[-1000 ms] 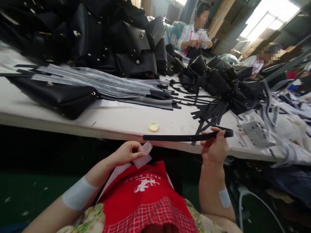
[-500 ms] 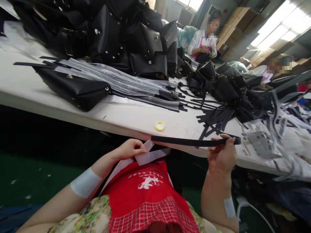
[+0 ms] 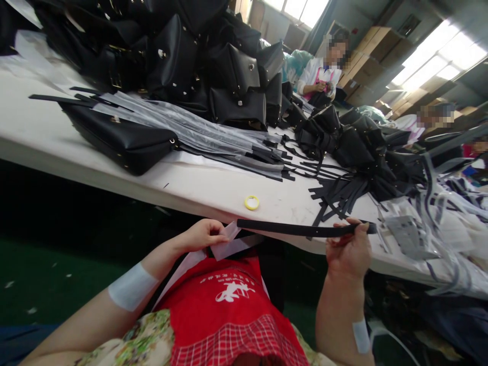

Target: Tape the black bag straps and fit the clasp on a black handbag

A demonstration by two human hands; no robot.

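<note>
Pinched between the thumb and fingers of my left hand [image 3: 208,235] is a translucent plastic sleeve [image 3: 232,248], which hangs folded over my lap. One end of a black strap [image 3: 282,228] lies at the mouth of this sleeve; whether it is inside, I cannot tell. My right hand [image 3: 349,246] is closed around the strap's other end, holding it stretched sideways along the table's front edge. Just beyond the strap, a yellow tape ring [image 3: 251,203] lies on the white table [image 3: 206,190].
Black handbags [image 3: 236,66] are heaped at the back. Sleeved straps [image 3: 190,129] rest across one bag [image 3: 122,142] at the left. Bare black straps [image 3: 337,193] lie in a pile to the right, beside loose plastic sleeves [image 3: 442,218]. A co-worker [image 3: 320,79] is across the table.
Both hands keep their grip on the sleeve and the strap, with hardly any movement. The view has shifted slightly, so the table and bags appear a little lower and farther right.
</note>
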